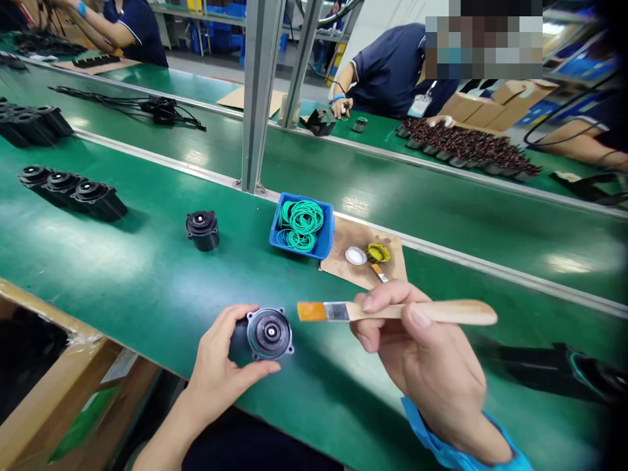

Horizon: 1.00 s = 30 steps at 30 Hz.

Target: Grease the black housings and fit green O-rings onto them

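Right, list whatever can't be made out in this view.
All in the head view:
- Black housing in the left hand: its underside, facing away from the camera.
- Brush: part of its handle, covered by the fingers of the right hand.
- Black parts at far right: blurred, running into the dark edge.
- Badge: print too small to read.

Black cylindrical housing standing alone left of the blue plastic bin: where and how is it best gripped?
The black cylindrical housing stands upright, baring its side wall below the lugged rim. Probably best gripped there, thumb and fingers on opposite sides, coming from the near side, where the left hand is; that hand, though, holds a similar black housing.
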{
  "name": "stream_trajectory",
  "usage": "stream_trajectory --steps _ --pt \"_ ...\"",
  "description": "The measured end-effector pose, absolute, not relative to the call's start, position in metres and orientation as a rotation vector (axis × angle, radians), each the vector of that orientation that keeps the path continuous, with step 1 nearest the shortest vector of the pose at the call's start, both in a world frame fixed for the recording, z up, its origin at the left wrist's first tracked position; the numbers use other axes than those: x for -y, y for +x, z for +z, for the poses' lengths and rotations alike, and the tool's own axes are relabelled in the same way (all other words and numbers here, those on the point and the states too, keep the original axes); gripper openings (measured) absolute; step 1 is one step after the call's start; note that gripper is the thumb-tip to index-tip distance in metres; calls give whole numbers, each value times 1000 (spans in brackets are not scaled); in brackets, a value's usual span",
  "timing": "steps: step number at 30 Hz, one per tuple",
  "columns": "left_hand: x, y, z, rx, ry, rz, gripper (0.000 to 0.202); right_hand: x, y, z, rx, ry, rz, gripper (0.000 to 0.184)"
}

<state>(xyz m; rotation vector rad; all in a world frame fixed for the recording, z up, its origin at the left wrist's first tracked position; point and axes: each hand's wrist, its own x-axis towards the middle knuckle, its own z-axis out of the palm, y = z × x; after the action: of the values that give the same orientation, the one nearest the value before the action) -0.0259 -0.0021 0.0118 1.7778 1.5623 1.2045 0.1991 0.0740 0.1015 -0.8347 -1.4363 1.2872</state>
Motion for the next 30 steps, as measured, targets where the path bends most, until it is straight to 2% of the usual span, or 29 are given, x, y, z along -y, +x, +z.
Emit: stream_trajectory --steps 6,11,30 --pt "2 -25 12 -1577 1733 1217 60 -78 196 100 1625 -987 1507 50" --pt "1 -26 14 -1568 1763 1225 60 -74 188 91 1675 -1009 1556 52" --pt "1 -27 16 -1511 1750 1232 60 -79 190 77 1803 -958 1231 54"
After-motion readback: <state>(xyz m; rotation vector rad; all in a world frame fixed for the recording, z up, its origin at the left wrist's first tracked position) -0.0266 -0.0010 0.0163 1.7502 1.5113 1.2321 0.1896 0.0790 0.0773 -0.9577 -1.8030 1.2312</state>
